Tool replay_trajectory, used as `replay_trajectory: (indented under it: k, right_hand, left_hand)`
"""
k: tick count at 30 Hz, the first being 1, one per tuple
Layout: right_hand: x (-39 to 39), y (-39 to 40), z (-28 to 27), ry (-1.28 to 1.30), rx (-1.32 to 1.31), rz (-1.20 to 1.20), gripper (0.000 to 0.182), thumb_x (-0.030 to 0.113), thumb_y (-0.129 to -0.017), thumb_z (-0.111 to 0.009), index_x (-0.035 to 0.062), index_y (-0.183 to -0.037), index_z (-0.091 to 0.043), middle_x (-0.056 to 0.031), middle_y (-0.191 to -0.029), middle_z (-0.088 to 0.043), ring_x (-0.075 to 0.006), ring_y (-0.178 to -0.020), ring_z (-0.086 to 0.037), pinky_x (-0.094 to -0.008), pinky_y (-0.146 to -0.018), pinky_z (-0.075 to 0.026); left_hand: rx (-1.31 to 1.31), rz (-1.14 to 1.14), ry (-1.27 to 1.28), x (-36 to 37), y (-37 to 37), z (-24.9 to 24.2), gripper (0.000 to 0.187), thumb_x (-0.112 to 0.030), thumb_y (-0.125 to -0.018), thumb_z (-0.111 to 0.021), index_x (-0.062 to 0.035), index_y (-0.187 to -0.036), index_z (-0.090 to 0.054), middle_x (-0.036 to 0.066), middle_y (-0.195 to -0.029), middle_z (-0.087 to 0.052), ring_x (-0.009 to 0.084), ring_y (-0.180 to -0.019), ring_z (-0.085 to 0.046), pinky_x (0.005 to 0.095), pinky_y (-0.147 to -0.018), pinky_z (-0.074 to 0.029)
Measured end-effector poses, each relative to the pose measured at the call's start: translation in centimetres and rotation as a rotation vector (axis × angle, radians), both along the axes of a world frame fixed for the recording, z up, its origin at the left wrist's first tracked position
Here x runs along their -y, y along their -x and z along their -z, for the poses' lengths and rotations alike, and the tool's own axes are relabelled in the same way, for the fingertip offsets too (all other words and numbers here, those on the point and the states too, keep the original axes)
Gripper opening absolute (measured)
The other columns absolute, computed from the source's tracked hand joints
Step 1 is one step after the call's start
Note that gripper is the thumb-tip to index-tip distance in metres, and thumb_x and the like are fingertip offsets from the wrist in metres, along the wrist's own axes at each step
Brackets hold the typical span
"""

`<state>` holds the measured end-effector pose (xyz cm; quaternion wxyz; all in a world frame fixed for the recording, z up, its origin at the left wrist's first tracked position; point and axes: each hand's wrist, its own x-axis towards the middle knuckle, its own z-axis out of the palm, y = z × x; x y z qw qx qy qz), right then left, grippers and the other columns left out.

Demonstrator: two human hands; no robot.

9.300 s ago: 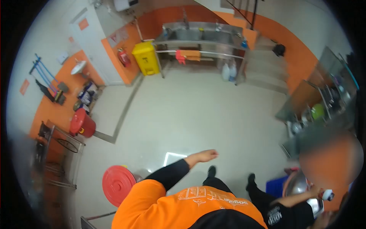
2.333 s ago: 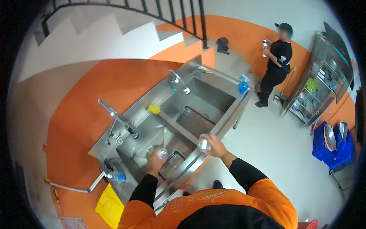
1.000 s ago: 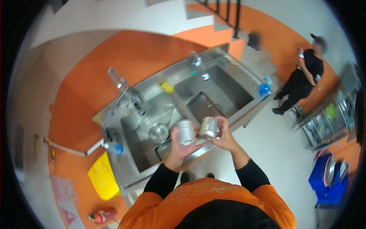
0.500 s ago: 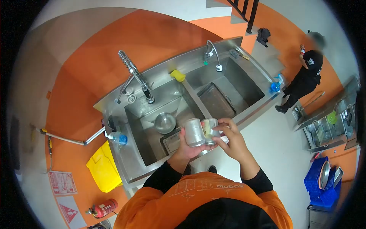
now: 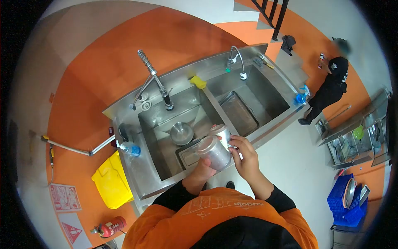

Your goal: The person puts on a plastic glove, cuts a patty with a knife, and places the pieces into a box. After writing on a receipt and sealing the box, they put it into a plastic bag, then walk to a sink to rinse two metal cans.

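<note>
My left hand grips a steel cup tilted on its side, held above the front edge of the steel double sink. My right hand holds a second steel cup just behind the first, the two cups touching. Below them, in the left basin, lie a round steel bowl and a flat tray. The right basin holds a dark rectangular tray.
A spring faucet and a gooseneck tap stand at the sink's back, with a yellow sponge between. A yellow bin and fire extinguisher sit left. A person in black stands by steel shelving; blue crate at right.
Since a second ago my hands drew the two cups closer together and lower, and the left cup tipped onto its side. Earlier I walked from the open floor to the sink.
</note>
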<state>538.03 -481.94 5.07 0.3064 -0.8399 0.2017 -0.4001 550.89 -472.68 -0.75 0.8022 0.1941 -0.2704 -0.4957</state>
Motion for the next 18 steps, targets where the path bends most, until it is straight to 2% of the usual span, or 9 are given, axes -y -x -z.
replay_trajectory:
  k: [1,6,9,15,18]
  right_hand:
    - [-0.1,-0.1,0.0,-0.023,-0.008,-0.023,0.019,-0.008,-0.087,-0.069,-0.0001,-0.104,-0.065,-0.0166,-0.118,-0.066,-0.027,-0.097,-0.068,-0.0324,-0.073,-0.058]
    - [0.5,0.0,0.6,-0.092,-0.054,-0.146,0.017,-0.007,-0.087,-0.069,0.0009,-0.101,-0.064,-0.0161,-0.12,-0.064,-0.0255,-0.098,-0.067,-0.0315,-0.073,-0.058]
    - [-0.2,-0.7,-0.7,-0.305,0.025,-0.125,0.016,-0.006,-0.088,-0.069,0.0014,-0.101,-0.063,-0.0144,-0.119,-0.062,-0.0236,-0.098,-0.066,-0.0305,-0.075,-0.058]
    - [0.4,-1.7,-0.4,-0.243,-0.051,-0.187,0.015,-0.005,-0.089,-0.068,0.0007,-0.101,-0.061,-0.0125,-0.107,-0.058,-0.0239,-0.097,-0.064,-0.0314,-0.078,-0.056]
    - [0.9,-2.3,0.0,-0.108,-0.125,-0.251,0.013,-0.006,-0.089,-0.067,-0.0009,-0.099,-0.06,-0.0139,-0.105,-0.058,-0.0261,-0.091,-0.064,-0.032,-0.076,-0.055]
  left_hand:
    - [-0.007,0.02,0.032,-0.3,-0.3,0.3,0.088,-0.057,-0.074,-0.085,-0.0092,-0.139,-0.05,0.006,-0.154,-0.033,0.0259,-0.139,-0.041,0.0487,-0.112,-0.044]
    - [-0.023,0.038,0.025,-1.2,-0.6,0.7,0.094,-0.054,-0.073,-0.087,-0.0082,-0.143,-0.044,0.004,-0.15,-0.035,0.0246,-0.139,-0.041,0.0475,-0.112,-0.043]
    - [-0.004,0.034,-0.014,-1.6,-1.2,0.7,0.105,-0.053,-0.07,-0.089,-0.0092,-0.149,-0.036,0.003,-0.148,-0.037,0.0232,-0.138,-0.042,0.0442,-0.113,-0.041]
    - [0.136,-0.021,-0.065,-2.1,-2.1,-1.0,0.129,-0.052,-0.067,-0.091,-0.0144,-0.16,-0.011,0.003,-0.144,-0.041,0.0193,-0.136,-0.042,0.0394,-0.113,-0.036]
    - [0.146,-0.035,-0.116,-2.9,-2.6,-1.2,0.13,-0.052,-0.066,-0.092,-0.0159,-0.161,-0.01,0.003,-0.144,-0.042,0.0186,-0.135,-0.043,0.0394,-0.112,-0.036]
